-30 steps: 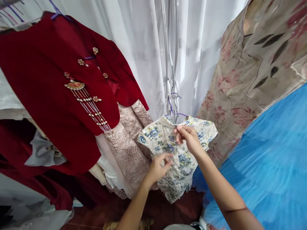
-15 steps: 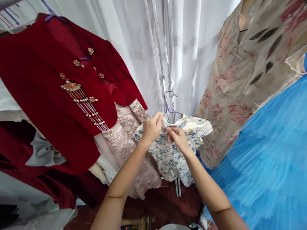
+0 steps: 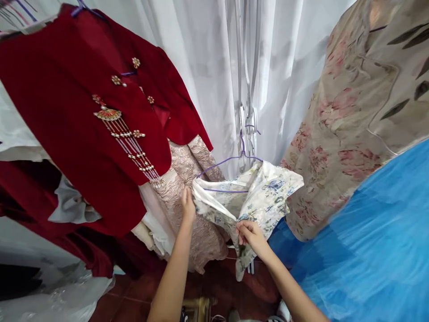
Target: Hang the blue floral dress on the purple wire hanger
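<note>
A white floral garment [image 3: 271,197] with blue and yellow print hangs on a thin purple hanger [image 3: 221,164] in the middle of the head view. Its neckline gapes, and the hanger's bottom bar shows inside. My right hand [image 3: 252,236] pinches the front of the neckline at its lowest point, pulling the cloth down and toward me. At the garment's left shoulder is my left hand [image 3: 188,206], its fingers closed around the edge; the fingertips are partly hidden.
A dark red jacket [image 3: 127,134] with beaded brooches hangs at left over a pink brocade skirt [image 3: 187,179]. White curtains [image 3: 201,67] and metal rods [image 3: 246,67] are behind. To the right hang a beige floral dress [image 3: 321,147] and a blue tulle skirt [image 3: 375,241].
My hands have moved apart: the left went left and down to the garment's shoulder, the right moved down. The neckline has been pulled open, showing more of the hanger.
</note>
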{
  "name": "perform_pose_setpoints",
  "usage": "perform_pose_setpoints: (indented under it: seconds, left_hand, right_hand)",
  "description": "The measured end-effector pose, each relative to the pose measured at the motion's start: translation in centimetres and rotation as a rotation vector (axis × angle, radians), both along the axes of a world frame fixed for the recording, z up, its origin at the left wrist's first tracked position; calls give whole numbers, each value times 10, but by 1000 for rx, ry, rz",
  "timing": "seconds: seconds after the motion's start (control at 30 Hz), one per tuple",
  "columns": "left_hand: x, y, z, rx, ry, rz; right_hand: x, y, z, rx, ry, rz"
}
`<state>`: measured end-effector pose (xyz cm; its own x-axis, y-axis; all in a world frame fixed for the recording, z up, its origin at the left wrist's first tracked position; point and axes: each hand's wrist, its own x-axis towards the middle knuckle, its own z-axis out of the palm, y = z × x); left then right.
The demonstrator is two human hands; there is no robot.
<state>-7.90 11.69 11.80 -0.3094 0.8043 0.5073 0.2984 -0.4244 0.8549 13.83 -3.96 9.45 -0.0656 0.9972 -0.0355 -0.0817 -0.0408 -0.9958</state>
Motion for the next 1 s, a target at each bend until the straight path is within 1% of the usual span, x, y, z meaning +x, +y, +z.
perform_pose_setpoints:
  seconds: [0.07,0.17,0.27,0.33,0.37,0.43,0.47,0.5,0.57,0.63,0.7,0.73,0.8,0.9,0.93,1.0]
  left_hand:
    - [16,-29,-28,-61,-79,-25]
    - [38,-76,-58,-167,-210,-123]
    - [49,-114,-80,-236,-223,-177]
    - [55,-133,-89,-270,-206,-189]
    - [58,-140,-91,-290,-201,-212]
    - [67,-153,-91,-327,-170,-311]
    - [73,-159,-88,-337,-144,-377]
    - [79,-163,-84,-339,-113,-445]
    - [91,-169,-74,-322,-42,-551]
    - [97,-170,-64,-272,33,-585]
    - [98,-167,-56,-228,114,-608]
    - [97,-165,-54,-222,144,-642]
    - [95,-162,-54,-284,156,-785]
    - [96,-159,-62,-460,70,-1047]
    - [97,-158,-65,-506,38,-1106]
    - [99,-156,-70,-568,2,-1153]
  right_hand:
    - [7,-2,-15,-30,6,-112]
    - [23,-7,-37,-47,-21,-235]
    - [35,-14,-57,-87,-67,-267]
    - [38,-21,-66,-98,-124,-292]
    - [37,-26,-69,-79,-163,-314]
    - [33,-36,-69,12,-232,-323]
    - [31,-41,-67,66,-247,-288]
    - [29,-45,-63,109,-253,-224]
    - [28,-52,-52,144,-268,-54]
    - [32,-53,-41,137,-333,59]
    - [40,-52,-30,156,-442,90]
    - [45,-52,-25,188,-497,97]
    - [56,-50,-17,274,-576,135]
    - [72,-50,-5,374,-563,215]
    - [78,-50,-2,388,-530,227]
    - [91,-49,3,398,-448,186]
